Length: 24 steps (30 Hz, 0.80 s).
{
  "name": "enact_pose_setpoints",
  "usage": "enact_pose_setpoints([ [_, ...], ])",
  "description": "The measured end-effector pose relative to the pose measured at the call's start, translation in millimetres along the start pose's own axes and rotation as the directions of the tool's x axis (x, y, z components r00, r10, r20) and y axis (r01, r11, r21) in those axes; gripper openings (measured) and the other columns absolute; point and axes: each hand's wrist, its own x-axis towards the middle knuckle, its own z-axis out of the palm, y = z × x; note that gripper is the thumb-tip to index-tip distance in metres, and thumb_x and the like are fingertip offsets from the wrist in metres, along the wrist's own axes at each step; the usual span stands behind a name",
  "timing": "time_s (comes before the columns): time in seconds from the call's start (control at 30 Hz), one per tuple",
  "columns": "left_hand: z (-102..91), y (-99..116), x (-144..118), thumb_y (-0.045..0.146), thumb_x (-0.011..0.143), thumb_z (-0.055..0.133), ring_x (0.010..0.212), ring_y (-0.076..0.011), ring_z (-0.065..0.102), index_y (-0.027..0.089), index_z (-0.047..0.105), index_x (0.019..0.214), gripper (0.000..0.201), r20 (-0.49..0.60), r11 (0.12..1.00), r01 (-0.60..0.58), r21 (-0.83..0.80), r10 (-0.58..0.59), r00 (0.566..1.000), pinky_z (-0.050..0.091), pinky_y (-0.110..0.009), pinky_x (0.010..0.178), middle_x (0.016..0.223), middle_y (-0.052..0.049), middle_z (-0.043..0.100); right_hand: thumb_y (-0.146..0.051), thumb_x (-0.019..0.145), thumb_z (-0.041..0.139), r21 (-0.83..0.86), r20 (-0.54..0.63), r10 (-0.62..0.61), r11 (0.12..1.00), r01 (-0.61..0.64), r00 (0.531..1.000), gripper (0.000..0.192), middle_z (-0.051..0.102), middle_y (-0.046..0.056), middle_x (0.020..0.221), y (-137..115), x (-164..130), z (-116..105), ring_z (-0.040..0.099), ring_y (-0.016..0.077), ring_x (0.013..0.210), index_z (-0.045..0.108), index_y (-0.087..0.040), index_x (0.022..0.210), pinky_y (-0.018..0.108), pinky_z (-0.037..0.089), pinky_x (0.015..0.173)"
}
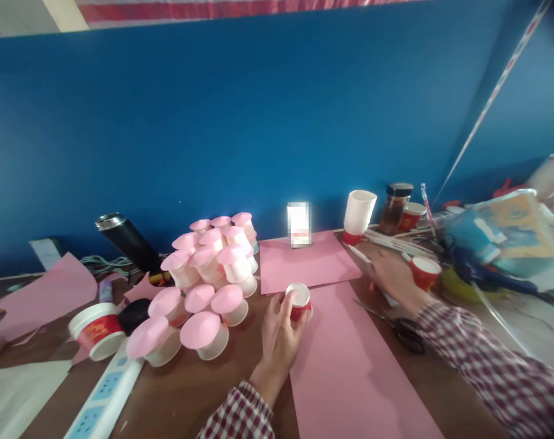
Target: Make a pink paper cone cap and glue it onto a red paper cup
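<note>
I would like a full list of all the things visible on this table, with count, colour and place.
small cup: one, red and white, in the left hand
pink-topped cups: many, white, piled left of centre
pink paper sheets: two near the hands, more at far left
scissors: one, dark, beside the right wrist
tall cup: one, white, at the back
jar: one, brown, at the back
flask: one, black, lying behind the pile
power strip: one, white, front left
left hand: holds the small cup
right hand: flat on the table, blurred
</note>
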Motion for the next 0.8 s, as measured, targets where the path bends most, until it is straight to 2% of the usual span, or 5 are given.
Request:
enact_pose_setpoints([
  [0.17,-3.1,3,0,0.035,0.085,0.053,0.097,-0.0225,0.058,0.021,0.050,0.118,0.036,0.034,0.994,-0.028,0.107,0.025,0.999,0.051,-0.035,0.079,0.110,-0.010,0.058,-0.026,0.087,0.039,0.023,-0.068,0.003,1.000,-0.001,0.998,0.025,0.066,0.009,0.084,-5,-4,-11,0.061,0.0233,0.078,0.058,-0.018,0.101,0.028,0.035,0.055],
  [0.3,-8.5,8,2,0.036,0.086,0.052,0.100,-0.0240,0.054,0.023,0.050,0.120,0.037,0.064,0.972,-0.042,0.232,0.028,0.998,0.048,-0.038,0.082,0.116,-0.011,0.054,-0.033,0.087,0.039,0.278,-0.049,-0.033,0.960,0.046,0.998,0.023,0.064,0.005,0.077,-18,0,-16,0.058,0.0183,0.063,0.056,-0.019,0.097,0.027,0.038,0.055],
  [0.5,-19.5,19,4,0.041,0.085,0.052,0.079,-0.0219,0.055,0.029,0.052,0.120,0.038,0.074,0.888,-0.063,0.456,0.032,0.997,0.044,-0.037,0.072,0.085,-0.006,0.057,-0.046,0.085,0.048,0.719,0.092,-0.136,0.694,0.029,0.986,0.031,0.052,-0.002,0.065,-56,11,-10,0.045,0.0110,0.049,0.050,-0.020,0.101,0.023,0.037,0.044],
  [0.63,-18.1,21,0,0.039,0.086,0.052,0.058,-0.0178,0.054,0.026,0.050,0.122,0.039,0.131,0.848,-0.082,0.524,0.015,0.991,0.040,-0.032,0.059,0.062,0.000,0.054,-0.045,0.078,0.062,0.850,0.170,-0.165,0.523,-0.060,0.971,0.032,0.045,-0.005,0.058,-83,25,-6,0.039,0.0083,0.049,0.055,-0.018,0.093,0.021,0.033,0.044],
  [0.8,-11.2,18,-4,0.036,0.086,0.052,0.050,-0.0163,0.053,0.025,0.041,0.131,0.048,0.167,0.836,-0.080,0.543,-0.014,0.986,0.038,-0.030,0.054,0.054,0.003,0.053,-0.043,0.075,0.067,0.928,0.264,-0.292,0.337,-0.159,0.919,0.030,0.045,-0.005,0.056,-121,42,-7,0.041,0.0071,0.050,0.055,-0.016,0.077,0.021,0.032,0.046],
])
